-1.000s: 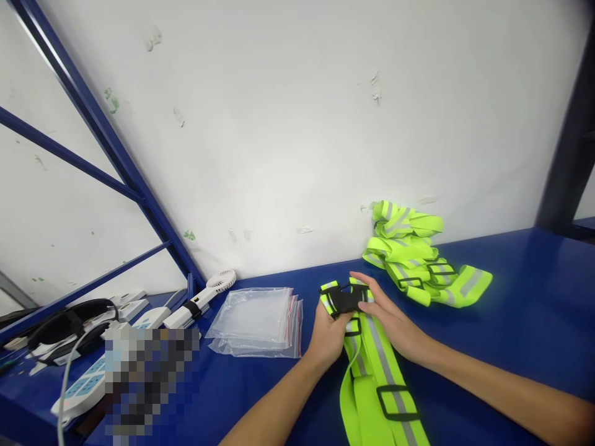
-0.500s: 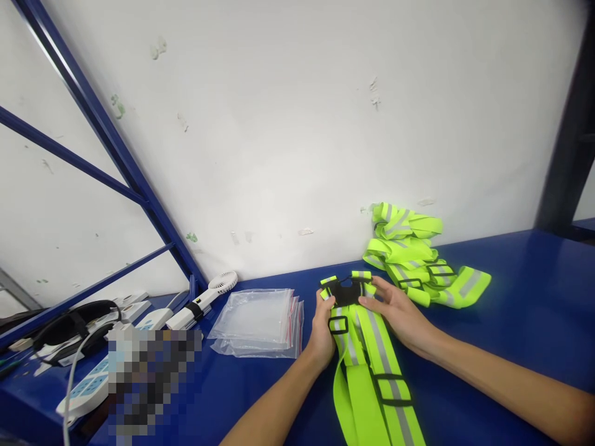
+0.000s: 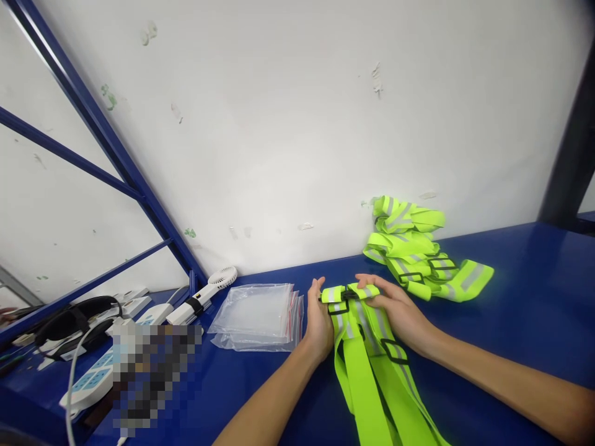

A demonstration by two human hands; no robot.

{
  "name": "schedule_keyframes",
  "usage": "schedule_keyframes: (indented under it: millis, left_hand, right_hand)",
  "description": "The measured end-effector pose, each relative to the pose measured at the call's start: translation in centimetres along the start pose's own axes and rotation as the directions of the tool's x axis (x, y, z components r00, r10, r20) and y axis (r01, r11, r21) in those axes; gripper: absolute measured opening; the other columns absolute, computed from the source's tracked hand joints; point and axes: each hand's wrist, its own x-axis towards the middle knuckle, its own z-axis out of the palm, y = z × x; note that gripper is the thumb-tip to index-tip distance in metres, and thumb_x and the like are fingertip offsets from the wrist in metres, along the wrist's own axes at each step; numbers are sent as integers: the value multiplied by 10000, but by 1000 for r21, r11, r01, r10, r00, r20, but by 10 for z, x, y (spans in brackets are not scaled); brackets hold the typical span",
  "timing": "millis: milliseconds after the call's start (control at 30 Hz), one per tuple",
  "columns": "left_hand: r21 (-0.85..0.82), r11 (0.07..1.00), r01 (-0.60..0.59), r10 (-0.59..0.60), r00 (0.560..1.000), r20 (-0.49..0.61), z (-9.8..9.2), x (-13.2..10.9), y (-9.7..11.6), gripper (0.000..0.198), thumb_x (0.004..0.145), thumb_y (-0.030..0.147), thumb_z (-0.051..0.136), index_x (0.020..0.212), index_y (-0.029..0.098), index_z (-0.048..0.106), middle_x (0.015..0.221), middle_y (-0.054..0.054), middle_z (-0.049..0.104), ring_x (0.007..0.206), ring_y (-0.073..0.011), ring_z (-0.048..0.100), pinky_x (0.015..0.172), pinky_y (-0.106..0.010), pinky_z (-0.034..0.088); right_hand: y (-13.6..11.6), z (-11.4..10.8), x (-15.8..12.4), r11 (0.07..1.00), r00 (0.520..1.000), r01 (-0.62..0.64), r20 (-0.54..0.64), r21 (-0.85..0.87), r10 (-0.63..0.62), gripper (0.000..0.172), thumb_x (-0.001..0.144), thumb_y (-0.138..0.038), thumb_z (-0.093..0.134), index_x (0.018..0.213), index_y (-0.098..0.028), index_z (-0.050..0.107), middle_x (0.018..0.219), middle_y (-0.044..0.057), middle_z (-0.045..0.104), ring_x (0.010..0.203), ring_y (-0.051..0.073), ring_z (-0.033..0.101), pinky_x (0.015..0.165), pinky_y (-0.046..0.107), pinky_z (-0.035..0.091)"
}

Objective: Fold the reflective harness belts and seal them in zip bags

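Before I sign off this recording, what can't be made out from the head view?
Head view, all of these:
Black buckle: mostly hidden by folded strap ends.
Held straps: cut off by the bottom edge.
Right hand: some fingers hidden behind the held straps.
Plastic bags: overlapping hides their count.
Patch beside the power strip: pixelated, contents unreadable.

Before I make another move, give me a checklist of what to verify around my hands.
1. Right hand gripping the upper end of the reflective straps: ok.
2. Left hand gripping firmly at the opposite side: cannot tell, its thumb is hard to see.
3. Black buckle fastened: cannot tell, too little of it shows.
4. Whole length of those straps in view: not ok, they run off the bottom edge.
5. Clear bags apart from the straps: ok.
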Motion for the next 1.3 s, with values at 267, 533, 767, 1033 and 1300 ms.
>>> schedule_keyframes:
  millis: [267, 533, 767, 1033, 1300]
  left_hand:
    - [-17, 996, -87, 88, 992, 89, -5, -1, -6, 617, 712, 262, 580, 1285, 242, 351, 787, 9, 608, 823, -230, 666, 768, -347, 499]
    - [84, 979, -186, 170, 971, 168, -16, 7, -4, 731, 689, 270, 777, 1338, 190, 450, 1022, -95, 681, 968, -243, 655, 896, -353, 468]
    - [414, 865, -282, 180, 946, 268, -15, 7, 0, 478, 770, 356, 706, 1208, 190, 611, 1135, -107, 679, 1018, -272, 635, 890, -355, 477]
    - [477, 877, -53, -107, 947, 303, -18, 2, 2, 619, 871, 570, 484, 1427, 372, 297, 1232, -88, 599, 896, -253, 662, 637, -325, 516]
    - [300, 939, -169, 67, 944, 323, -15, 2, -3, 773, 753, 331, 737, 1411, 290, 332, 1034, -63, 654, 895, -201, 650, 791, -305, 496]
  right_hand:
    - [-4, 15, -6, 929, 988, -156, 58, 335, 145, 392, 839, -426, 576, 1209, -372, 461, 1144, -13, 609, 993, 237, 624, 868, 389, 485]
    - [-16, 5, 1, 905, 935, -334, -27, 265, 353, 538, 799, -307, 613, 1308, -354, 444, 1028, 22, 714, 895, 267, 692, 782, 409, 542]
    - [-1, -1, 4, 933, 969, -226, -34, 281, 245, 583, 654, -182, 742, 1171, -314, 507, 953, 7, 723, 861, 246, 699, 717, 357, 555]
    - [0, -8, 12, 958, 983, -112, -111, 264, 146, 170, 574, -182, 717, 712, -221, 626, 985, 36, 688, 1006, 281, 610, 805, 364, 485]
    - [-10, 2, 0, 931, 986, -163, 29, 326, 163, 276, 665, -200, 695, 918, -281, 620, 1051, 10, 667, 976, 276, 638, 764, 380, 513]
